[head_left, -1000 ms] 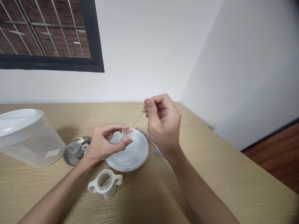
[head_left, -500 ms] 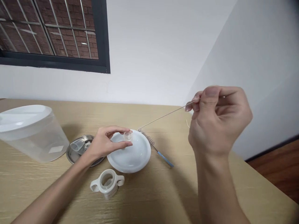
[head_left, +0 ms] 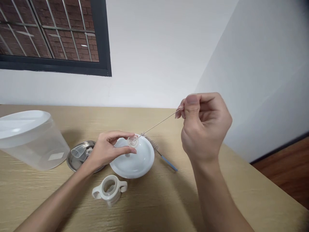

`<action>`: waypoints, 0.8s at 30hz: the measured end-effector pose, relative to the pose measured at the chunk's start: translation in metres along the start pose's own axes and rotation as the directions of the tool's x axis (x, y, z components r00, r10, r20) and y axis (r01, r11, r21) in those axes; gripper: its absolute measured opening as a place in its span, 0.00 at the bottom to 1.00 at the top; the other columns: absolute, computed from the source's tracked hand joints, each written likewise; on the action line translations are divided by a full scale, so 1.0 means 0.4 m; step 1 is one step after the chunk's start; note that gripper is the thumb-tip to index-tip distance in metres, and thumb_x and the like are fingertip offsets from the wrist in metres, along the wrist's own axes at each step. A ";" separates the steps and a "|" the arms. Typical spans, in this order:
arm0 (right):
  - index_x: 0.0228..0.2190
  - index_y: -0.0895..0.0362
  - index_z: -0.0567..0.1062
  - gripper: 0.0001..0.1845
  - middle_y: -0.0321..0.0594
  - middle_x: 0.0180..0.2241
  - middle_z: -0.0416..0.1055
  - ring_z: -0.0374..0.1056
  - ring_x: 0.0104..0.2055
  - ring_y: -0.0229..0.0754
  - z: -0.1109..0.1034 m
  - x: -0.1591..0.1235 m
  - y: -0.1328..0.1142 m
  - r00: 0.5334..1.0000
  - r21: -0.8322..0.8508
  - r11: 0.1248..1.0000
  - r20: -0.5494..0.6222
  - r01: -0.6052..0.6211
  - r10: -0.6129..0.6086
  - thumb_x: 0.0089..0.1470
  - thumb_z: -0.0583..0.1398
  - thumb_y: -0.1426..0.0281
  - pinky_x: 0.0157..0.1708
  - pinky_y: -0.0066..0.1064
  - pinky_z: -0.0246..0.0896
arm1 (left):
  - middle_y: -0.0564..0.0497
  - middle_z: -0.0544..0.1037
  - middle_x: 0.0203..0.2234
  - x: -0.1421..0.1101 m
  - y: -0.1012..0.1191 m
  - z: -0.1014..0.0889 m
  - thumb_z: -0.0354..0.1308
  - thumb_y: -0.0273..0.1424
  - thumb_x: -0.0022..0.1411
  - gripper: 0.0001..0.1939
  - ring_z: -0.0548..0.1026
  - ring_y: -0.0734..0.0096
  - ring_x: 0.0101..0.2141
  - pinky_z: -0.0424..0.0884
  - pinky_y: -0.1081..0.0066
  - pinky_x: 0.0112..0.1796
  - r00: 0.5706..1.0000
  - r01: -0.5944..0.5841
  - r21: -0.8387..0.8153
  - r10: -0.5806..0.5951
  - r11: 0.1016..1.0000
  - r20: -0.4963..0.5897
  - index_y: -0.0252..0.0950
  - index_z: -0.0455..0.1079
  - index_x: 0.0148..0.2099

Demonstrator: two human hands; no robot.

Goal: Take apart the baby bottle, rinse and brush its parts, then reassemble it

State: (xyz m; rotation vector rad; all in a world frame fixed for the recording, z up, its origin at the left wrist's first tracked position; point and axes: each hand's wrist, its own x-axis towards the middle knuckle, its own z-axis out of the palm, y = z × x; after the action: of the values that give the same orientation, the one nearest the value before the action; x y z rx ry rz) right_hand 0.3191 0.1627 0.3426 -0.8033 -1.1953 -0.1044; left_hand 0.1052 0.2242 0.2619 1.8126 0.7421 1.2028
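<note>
My left hand pinches a small clear plastic valve piece between thumb and fingers, just above the white plate. My right hand is raised to the right, its thumb and fingers closed on the end of a thin wire brush. The wire slants down and left, and its tip sits in the clear piece.
A white two-handled cup collar lies near the front. A steel dish with clear parts sits left of the plate. A large clear tub stands far left. A blue-handled brush lies right of the plate. The table edge runs along the right.
My right hand first pulled the wire out up and to the right, then came back leftward, and the wire tip is again in the clear piece. My left hand stayed in place.
</note>
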 end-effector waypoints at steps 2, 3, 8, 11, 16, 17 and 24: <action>0.30 0.54 0.69 0.10 0.34 0.27 0.67 0.65 0.27 0.37 0.002 -0.003 -0.002 1.000 -0.009 1.000 0.015 -0.008 0.008 0.66 0.60 0.67 0.28 0.34 0.63 | 0.51 0.87 0.39 0.001 0.002 0.000 0.79 0.31 0.41 0.19 0.84 0.63 0.43 0.78 0.72 0.46 1.000 -0.005 -0.002 0.005 1.000 0.000 0.46 0.84 0.39; 0.30 0.54 0.69 0.10 0.34 0.27 0.67 0.65 0.27 0.37 0.004 -0.005 -0.004 1.000 -0.010 1.000 0.020 -0.011 0.011 0.66 0.60 0.68 0.28 0.34 0.63 | 0.51 0.87 0.39 0.001 0.004 0.001 0.79 0.31 0.41 0.19 0.84 0.62 0.43 0.78 0.72 0.46 1.000 -0.007 -0.001 0.007 1.000 -0.001 0.45 0.84 0.39; 0.31 0.55 0.69 0.09 0.33 0.27 0.67 0.66 0.28 0.36 0.017 -0.023 -0.017 0.998 -0.001 1.000 0.061 -0.003 0.003 0.65 0.60 0.71 0.28 0.32 0.63 | 0.51 0.87 0.38 0.000 0.014 0.012 0.79 0.31 0.41 0.18 0.84 0.60 0.42 0.79 0.70 0.46 0.999 0.039 -0.019 -0.039 0.999 0.002 0.44 0.85 0.38; 0.31 0.55 0.68 0.09 0.32 0.26 0.67 0.65 0.28 0.35 0.035 -0.044 -0.013 0.991 0.017 1.000 0.134 -0.025 0.022 0.65 0.60 0.70 0.27 0.30 0.62 | 0.50 0.87 0.36 0.001 0.023 0.022 0.79 0.32 0.41 0.20 0.84 0.60 0.40 0.79 0.69 0.44 0.995 0.093 -0.049 -0.094 0.994 -0.027 0.42 0.85 0.40; 0.31 0.55 0.69 0.09 0.31 0.27 0.68 0.65 0.28 0.33 0.070 -0.077 0.028 0.950 0.032 0.990 0.287 -0.136 0.121 0.65 0.59 0.68 0.29 0.28 0.61 | 0.48 0.87 0.34 0.013 0.034 0.029 0.79 0.30 0.40 0.23 0.84 0.60 0.35 0.81 0.69 0.36 0.975 0.161 -0.189 -0.186 0.969 -0.119 0.38 0.84 0.43; 0.31 0.55 0.69 0.09 0.32 0.27 0.69 0.65 0.29 0.33 0.075 -0.081 0.037 0.938 0.034 0.987 0.318 -0.158 0.139 0.65 0.59 0.68 0.30 0.28 0.62 | 0.48 0.87 0.34 0.015 0.035 0.028 0.79 0.30 0.39 0.23 0.84 0.60 0.35 0.81 0.68 0.36 0.972 0.165 -0.214 -0.196 0.963 -0.132 0.37 0.84 0.42; 0.30 0.54 0.70 0.10 0.32 0.27 0.70 0.66 0.28 0.34 0.095 -0.105 0.072 0.852 0.034 0.960 0.469 -0.279 0.231 0.64 0.60 0.65 0.29 0.27 0.61 | 0.46 0.87 0.34 0.014 0.021 0.025 0.80 0.30 0.38 0.25 0.83 0.60 0.34 0.81 0.65 0.37 0.973 0.186 -0.263 -0.214 0.947 -0.083 0.36 0.84 0.42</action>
State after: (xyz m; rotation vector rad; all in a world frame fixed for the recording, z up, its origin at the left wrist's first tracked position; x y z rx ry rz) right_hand 0.2862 0.1924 0.2971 -0.9195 -1.5139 0.3882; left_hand 0.1167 0.2214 0.2698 1.4344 0.7761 1.2096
